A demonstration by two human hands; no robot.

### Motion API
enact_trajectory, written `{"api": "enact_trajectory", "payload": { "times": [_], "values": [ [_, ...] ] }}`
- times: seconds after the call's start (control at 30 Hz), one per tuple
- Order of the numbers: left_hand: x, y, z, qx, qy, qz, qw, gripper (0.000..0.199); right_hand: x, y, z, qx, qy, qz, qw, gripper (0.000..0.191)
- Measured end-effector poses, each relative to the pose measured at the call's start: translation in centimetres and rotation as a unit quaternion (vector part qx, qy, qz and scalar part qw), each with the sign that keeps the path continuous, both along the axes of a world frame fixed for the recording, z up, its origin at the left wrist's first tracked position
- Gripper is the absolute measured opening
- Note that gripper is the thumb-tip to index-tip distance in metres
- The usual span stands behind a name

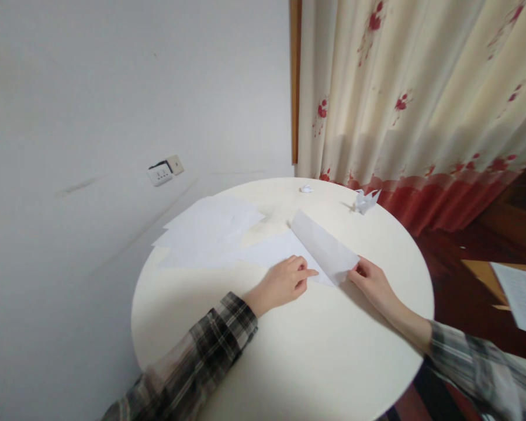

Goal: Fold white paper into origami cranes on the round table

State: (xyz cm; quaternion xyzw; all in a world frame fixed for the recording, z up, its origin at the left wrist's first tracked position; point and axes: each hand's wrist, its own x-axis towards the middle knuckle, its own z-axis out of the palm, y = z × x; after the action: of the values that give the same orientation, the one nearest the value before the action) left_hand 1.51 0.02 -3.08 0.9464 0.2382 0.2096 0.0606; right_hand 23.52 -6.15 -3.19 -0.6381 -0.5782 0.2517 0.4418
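Observation:
A white sheet of paper [324, 245] lies near the middle of the round table, its right part lifted and folded over at a slant. My right hand [371, 284] pinches the raised flap at its lower right corner between thumb and fingers. On the flat part of the same sheet rests my left hand [288, 280], index finger stretched towards the fold and the other fingers loosely curled. Left of this sheet, several loose white sheets [206, 231] overlap in a spread pile.
A folded paper shape [366, 202] with pointed tips stands near the far right edge of the round white table [263, 374]. A smaller folded paper piece [306, 188] lies at the back. Beyond are a wall with a socket [160, 174] and a flowered curtain [403, 117]. Written paper [521, 295] lies at right.

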Motion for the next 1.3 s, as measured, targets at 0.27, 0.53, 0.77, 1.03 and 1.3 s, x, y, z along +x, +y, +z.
{"api": "enact_trajectory", "payload": {
  "times": [0.27,0.53,0.77,1.03,1.3],
  "values": [
    [0.2,0.0,0.2,0.002,0.014,-0.010,1.000,0.040,0.1,0.1,-0.3,-0.003,0.019,0.024,1.000,0.009],
    [0.1,0.0,0.2,-0.001,0.015,-0.012,1.000,0.039,0.3,0.3,-0.8,0.003,0.043,0.046,0.998,0.011],
    [0.0,0.0,0.2,0.007,0.026,-0.008,1.000,0.037,0.2,0.2,-0.6,-0.006,0.037,0.019,0.999,0.007],
    [0.1,-0.5,1.3,0.059,0.104,-0.019,0.993,0.041,0.2,0.2,-0.5,-0.006,0.031,0.017,0.999,0.009],
    [0.7,-1.2,2.1,0.115,0.212,-0.017,0.970,0.048,0.3,0.3,-0.6,-0.005,0.031,0.009,0.999,0.010]
  ]
}}
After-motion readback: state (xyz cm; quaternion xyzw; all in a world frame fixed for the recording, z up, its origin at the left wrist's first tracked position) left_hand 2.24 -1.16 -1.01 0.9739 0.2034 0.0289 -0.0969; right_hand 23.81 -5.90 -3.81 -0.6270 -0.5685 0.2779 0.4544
